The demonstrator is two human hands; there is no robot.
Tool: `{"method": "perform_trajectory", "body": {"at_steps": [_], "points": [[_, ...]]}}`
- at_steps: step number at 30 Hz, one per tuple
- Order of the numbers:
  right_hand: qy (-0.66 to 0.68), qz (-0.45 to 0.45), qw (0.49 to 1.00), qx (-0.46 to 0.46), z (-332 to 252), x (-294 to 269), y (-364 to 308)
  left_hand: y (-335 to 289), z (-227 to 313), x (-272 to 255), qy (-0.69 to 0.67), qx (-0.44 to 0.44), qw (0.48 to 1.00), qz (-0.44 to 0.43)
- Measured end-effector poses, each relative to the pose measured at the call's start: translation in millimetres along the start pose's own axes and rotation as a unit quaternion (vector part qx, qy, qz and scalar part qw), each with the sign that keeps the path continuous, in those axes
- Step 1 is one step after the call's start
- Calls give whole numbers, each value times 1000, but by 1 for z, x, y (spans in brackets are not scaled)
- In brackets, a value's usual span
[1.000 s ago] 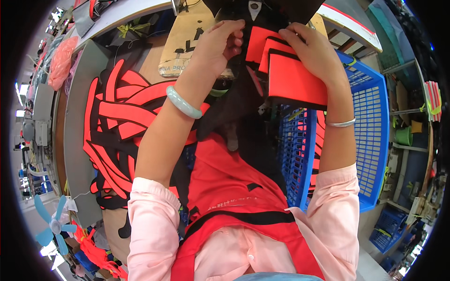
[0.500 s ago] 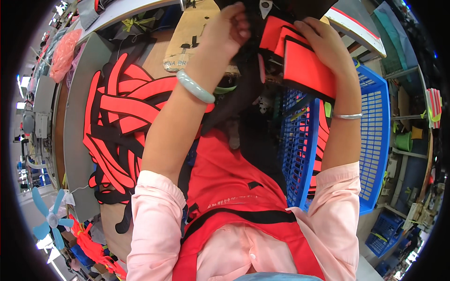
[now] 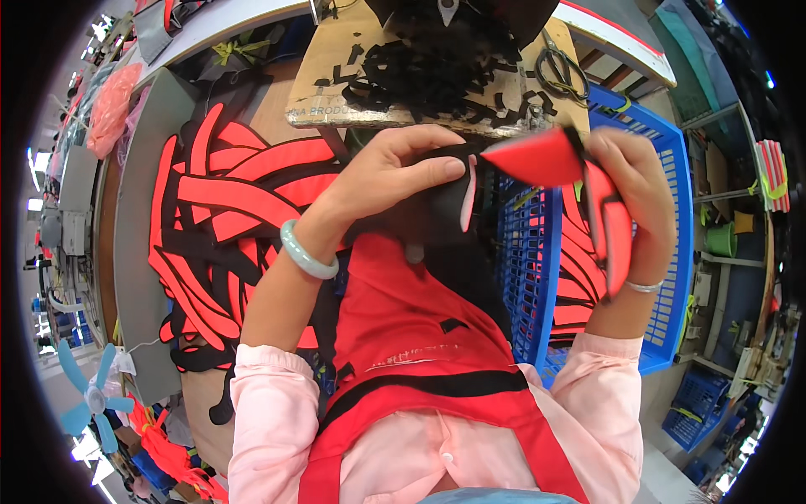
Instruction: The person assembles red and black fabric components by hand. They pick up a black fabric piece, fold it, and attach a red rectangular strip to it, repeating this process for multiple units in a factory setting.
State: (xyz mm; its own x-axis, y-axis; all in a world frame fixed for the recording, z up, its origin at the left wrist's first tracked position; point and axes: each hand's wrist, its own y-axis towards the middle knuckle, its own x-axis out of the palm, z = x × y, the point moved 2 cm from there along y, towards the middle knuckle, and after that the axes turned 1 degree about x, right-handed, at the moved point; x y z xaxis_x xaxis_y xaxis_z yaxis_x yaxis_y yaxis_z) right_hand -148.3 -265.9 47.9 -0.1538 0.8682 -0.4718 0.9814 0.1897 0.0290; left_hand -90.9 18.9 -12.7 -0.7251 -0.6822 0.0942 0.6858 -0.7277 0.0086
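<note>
My left hand [image 3: 407, 172] is in front of the table's near edge, thumb and fingers closed on a black fabric piece [image 3: 432, 197] that hangs over my lap. A pale pink-edged strip [image 3: 469, 195] shows beside it. My right hand [image 3: 634, 172], smeared by motion, is above the blue basket, closed round folded neon red fabric pieces [image 3: 537, 158] with black edging. One flap points toward my left hand, and another part [image 3: 615, 227] hangs down by my wrist. How many layers it holds I cannot tell.
Black fabric scraps [image 3: 437, 63] cover the worn wooden tabletop [image 3: 327, 50], with scissors [image 3: 561, 74] at its right. A heap of red-and-black strips [image 3: 243, 197] lies at the left inside a grey-sided bin [image 3: 143, 210]. The blue basket [image 3: 672, 252] holds more strips [image 3: 575, 290].
Both hands have come back from the table toward my body. The red pieces moved down and right and swung apart. The scraps and scissors are now uncovered, and my left hand has closed on black fabric.
</note>
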Motion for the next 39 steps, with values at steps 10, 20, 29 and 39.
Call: {"method": "perform_trajectory", "body": {"at_steps": [10,20,29,39], "points": [[166,-64,984,-27,-5,90,-2,-12,40,11,22,-16,998,-48],[-275,142,945,-103,-56,47,7,-5,88,-6,516,188,830,93],[-293,147,941,-77,-13,49,99,62,66,-75,587,162,784,121],[-280,160,943,-84,-2,45,127,91,63,-107,571,153,802,88]]}}
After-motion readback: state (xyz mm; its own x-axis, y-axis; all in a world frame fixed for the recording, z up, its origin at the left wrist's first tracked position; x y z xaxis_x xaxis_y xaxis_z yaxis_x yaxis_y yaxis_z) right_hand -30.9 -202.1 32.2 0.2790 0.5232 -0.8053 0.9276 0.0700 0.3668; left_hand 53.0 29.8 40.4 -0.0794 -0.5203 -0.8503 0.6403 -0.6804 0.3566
